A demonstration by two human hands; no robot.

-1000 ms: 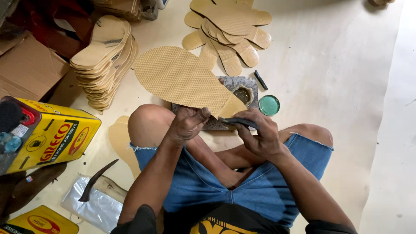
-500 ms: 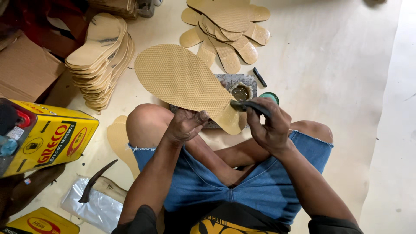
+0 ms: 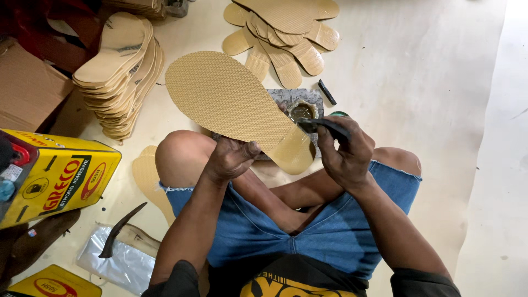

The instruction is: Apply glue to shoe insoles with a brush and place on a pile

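Sole: a tan textured shoe sole [image 3: 228, 99] held up over the person's knees, patterned face up, heel end toward the body.
Progress: the heel end looks wet and glossy with glue, while the wide front part looks dry; by that look, the coating is only begun and most of the sole is left.
Left hand: the left hand [image 3: 231, 159] is closed on the sole's near edge, thumb on top, fingers curled beneath, forearm rising from the lap.
Right hand: the right hand [image 3: 346, 154] is wrapped shut around a dark brush [image 3: 324, 126], its tip touching the sole's heel end, wrist bent inward.
Glue pot: a small glue pot [image 3: 301, 111] sits just beyond the sole's heel end.
Stacks: 1 pile of soles [image 3: 118, 71] lies left of the held sole; loose cut soles [image 3: 286, 33] lie beyond it.
Can: a yellow adhesive can [image 3: 58, 176] stands left of the held sole.
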